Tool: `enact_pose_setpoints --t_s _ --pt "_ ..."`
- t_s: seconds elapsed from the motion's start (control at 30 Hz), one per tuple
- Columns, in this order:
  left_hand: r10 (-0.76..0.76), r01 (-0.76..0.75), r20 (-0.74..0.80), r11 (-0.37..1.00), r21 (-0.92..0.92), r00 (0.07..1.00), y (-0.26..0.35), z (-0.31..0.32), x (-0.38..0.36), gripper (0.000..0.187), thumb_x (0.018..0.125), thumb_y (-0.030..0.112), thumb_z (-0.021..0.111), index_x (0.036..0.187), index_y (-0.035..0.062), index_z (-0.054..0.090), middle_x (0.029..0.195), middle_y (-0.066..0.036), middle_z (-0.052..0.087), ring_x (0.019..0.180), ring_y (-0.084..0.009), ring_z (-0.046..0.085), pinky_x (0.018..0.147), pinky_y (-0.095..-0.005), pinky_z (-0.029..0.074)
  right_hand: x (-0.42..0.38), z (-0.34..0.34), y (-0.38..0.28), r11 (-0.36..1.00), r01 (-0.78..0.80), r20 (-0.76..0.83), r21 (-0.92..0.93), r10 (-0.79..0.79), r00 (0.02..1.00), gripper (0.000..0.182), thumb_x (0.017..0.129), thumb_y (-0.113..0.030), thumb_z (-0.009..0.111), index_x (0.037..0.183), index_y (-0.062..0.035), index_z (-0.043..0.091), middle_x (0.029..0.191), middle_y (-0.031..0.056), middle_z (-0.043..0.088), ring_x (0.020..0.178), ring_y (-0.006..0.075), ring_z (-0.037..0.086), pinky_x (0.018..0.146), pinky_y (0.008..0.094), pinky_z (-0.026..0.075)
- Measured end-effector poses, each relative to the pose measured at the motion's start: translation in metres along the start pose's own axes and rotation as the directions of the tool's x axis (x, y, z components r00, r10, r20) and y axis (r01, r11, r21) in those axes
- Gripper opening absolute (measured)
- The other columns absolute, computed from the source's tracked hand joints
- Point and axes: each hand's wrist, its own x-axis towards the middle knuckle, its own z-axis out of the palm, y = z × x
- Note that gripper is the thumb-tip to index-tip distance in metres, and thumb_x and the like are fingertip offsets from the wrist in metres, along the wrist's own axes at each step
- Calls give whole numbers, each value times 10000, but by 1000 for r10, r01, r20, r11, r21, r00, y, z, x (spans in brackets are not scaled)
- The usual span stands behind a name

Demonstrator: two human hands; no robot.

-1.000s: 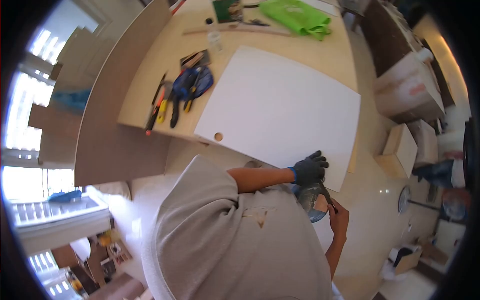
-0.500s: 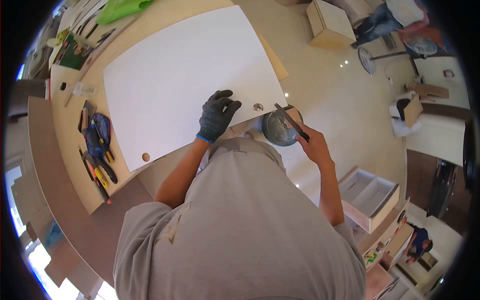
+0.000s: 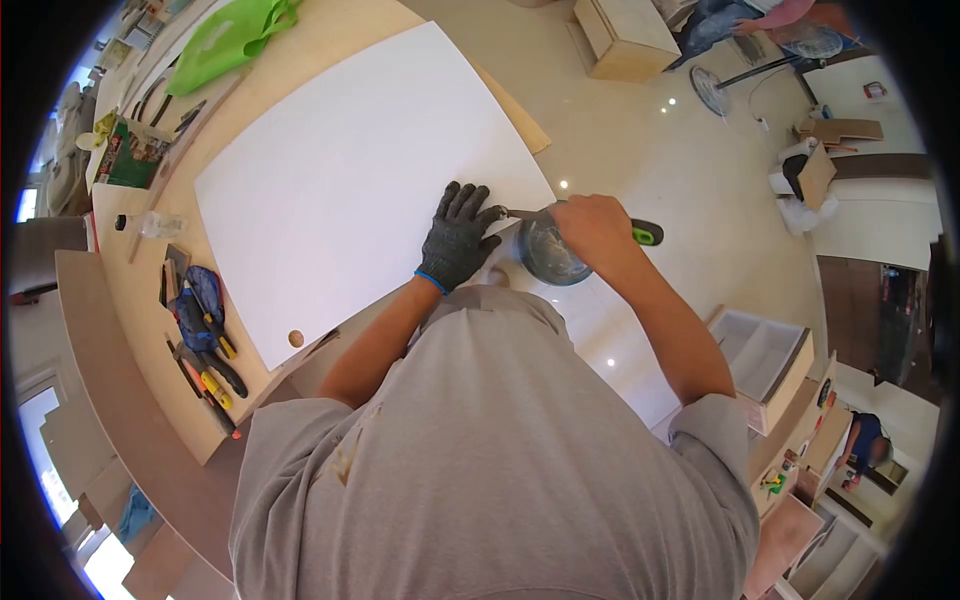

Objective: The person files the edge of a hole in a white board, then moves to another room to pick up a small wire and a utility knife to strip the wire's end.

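Fingers of right hand (image 3: 592,235) curl tight round green-handled tool (image 3: 647,232), tip now over white panel (image 3: 370,180) instead of off its edge, beside left hand's (image 3: 458,240) loosely spread gloved fingers, so probably engaged near that corner.

The left hand (image 3: 459,238) is palm-down and spread, the right hand (image 3: 592,228) curled.

looks like indoor carpentry workshop: large white rectangular board (image 3: 370,180) with round hole (image 3: 295,339) on pale wooden table (image 3: 340,35), black-and-yellow hand tools (image 3: 213,385) beside blue fabric pouch (image 3: 195,320), open-topped wooden drawer (image 3: 789,382) with inner divider.
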Motion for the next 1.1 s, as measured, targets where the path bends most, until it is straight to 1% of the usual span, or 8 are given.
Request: enact_pose_setpoints --t_s 0.2,0.3,0.4,0.5,0.6,0.8,0.97,1.1 --pt "-10 10 -11 1000 -8 1000 0 1 -1 455 813 258 757 1241 159 643 1408 -166 531 1366 -366 440 1203 -545 261 44 -24 -40 985 118 216 -128 -89 972 111 829 -128 659 851 -118 767 904 94 752 858 262 738 651 411 553" --pt "-9 9 -57 1000 2 998 -4 9 -1 454 813 255 755 1242 154 647 1371 -168 554 1351 -361 455 1199 -543 269 73 -34 -86 902 166 373 -398 -6 928 126 780 -160 688 853 -126 784 836 103 741 839 297 736 635 421 553" --pt "-114 93 -72 963 -254 991 -5 14 3 419 828 269 736 1215 128 664 1366 -192 553 1342 -370 461 1197 -540 270 112 -17 -104 758 366 479 -540 -81 874 137 803 -195 708 864 -107 793 832 85 750 836 294 743 616 435 556" --pt "17 -19 -74 1000 -23 997 3 -4 -1 451 789 243 764 1215 137 657 1355 -186 556 1332 -375 468 1189 -547 285 129 -42 -58 863 410 431 -295 -262 863 189 820 -193 699 919 -55 782 781 84 732 733 279 731 564 423 546" --pt "23 -23 -51 1000 0 998 3 -6 3 432 786 237 764 1196 141 667 1376 -195 543 1335 -388 460 1186 -549 287 148 -34 -9 972 192 716 -139 -36 697 216 823 -179 684 969 -50 777 717 94 698 598 260 684 518 405 531" --pt "64 -61 -34 995 82 997 4 11 -1 419 838 276 685 1223 110 685 1397 -192 534 1377 -376 416 1208 -544 233 111 5 62 953 -30 644 302 -180 744 242 882 -272 637 1003 -121 782 676 108 662 523 209 597 492 394 508" --pt "8 -8 28 1000 29 1000 4 8 2 424 818 297 742 1204 141 661 1473 -201 476 1421 -380 379 1226 -553 200 84 52 96 849 267 252 455 -411 876 198 878 -280 676 989 -166 792 813 157 721 782 320 694 748 415 547" --pt "-20 19 57 999 28 998 9 -4 5 436 814 310 754 1212 158 657 1490 -210 456 1424 -383 373 1231 -532 201 52 -2 56 945 -28 314 325 -79 946 222 875 -255 697 1066 -179 782 976 116 741 930 322 695 833 417 552"
